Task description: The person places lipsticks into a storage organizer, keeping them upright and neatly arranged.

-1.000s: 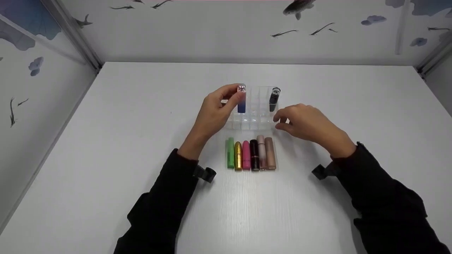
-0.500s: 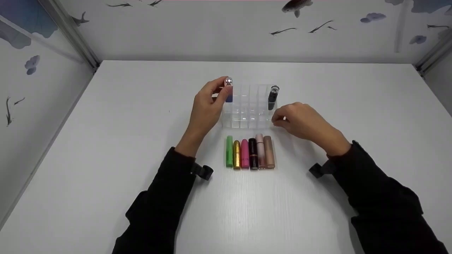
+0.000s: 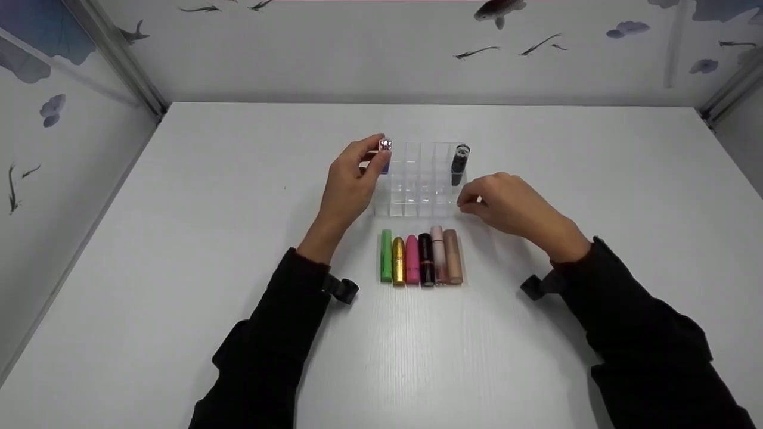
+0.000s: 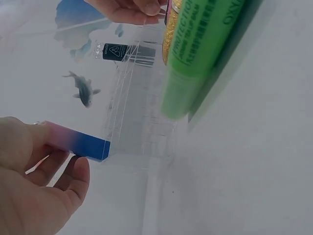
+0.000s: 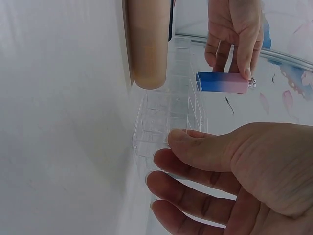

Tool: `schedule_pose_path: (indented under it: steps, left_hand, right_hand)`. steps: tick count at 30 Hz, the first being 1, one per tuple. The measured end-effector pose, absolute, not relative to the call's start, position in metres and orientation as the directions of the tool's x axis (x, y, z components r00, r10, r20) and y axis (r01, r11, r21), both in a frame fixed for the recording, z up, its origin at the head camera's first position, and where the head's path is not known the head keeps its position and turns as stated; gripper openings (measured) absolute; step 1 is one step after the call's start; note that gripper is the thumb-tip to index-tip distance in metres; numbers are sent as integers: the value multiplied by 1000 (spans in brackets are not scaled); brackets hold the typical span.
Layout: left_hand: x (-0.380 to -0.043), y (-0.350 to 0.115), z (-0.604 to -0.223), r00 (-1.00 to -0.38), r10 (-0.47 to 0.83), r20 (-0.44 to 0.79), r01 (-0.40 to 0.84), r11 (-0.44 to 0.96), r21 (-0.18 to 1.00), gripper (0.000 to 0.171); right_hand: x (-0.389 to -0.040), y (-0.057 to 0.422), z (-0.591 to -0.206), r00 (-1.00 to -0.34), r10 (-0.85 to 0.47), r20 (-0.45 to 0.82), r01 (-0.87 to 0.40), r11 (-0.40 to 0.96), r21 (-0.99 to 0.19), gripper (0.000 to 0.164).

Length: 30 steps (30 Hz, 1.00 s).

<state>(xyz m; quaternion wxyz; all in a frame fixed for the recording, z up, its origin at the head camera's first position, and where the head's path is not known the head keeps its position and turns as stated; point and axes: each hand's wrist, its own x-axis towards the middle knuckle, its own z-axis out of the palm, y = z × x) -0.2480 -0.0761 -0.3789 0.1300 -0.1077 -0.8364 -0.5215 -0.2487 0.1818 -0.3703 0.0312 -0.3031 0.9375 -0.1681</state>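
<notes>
In the head view, my left hand (image 3: 349, 182) pinches a lipstick (image 3: 385, 146) with a silvery top at the back left corner of a clear compartmented organizer (image 3: 412, 208). The left wrist view shows its square pink-to-blue body (image 4: 78, 142), blue end at the organizer's top edge. How far it enters a compartment is hard to tell. My right hand (image 3: 506, 202) is at the organizer's front right side; the right wrist view shows its thumb and index finger (image 5: 171, 161) pinching the clear wall. A black lipstick (image 3: 459, 164) with a clear top stands in the back right compartment.
In front of the organizer lies a row of tubes: a green lip balm (image 3: 386, 256), a gold one (image 3: 399, 262), a pink one (image 3: 412, 260), a black one (image 3: 426, 259), a pale pink one (image 3: 439, 256) and a beige one (image 3: 453, 256). Printed walls (image 3: 381, 59) border the white table (image 3: 238, 208).
My left hand has carried the pink-and-blue lipstick left to the organizer's back left corner, then slightly lowered it. My right fingers have closed together at the organizer's right side.
</notes>
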Motion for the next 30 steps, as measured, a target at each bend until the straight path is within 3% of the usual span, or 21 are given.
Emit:
schedule_pose_path:
  steps: [13, 30]
  left_hand:
    - [-250, -74, -382, -980, -5, 199, 170, 503, 847, 40]
    - [-253, -74, -385, -994, -11, 107, 86, 510, 856, 43]
  right_hand:
    - [-247, 179, -368, -820, -568, 65, -556, 765, -325, 8]
    - [-247, 180, -370, -825, -563, 58, -548, 769, -330, 9]
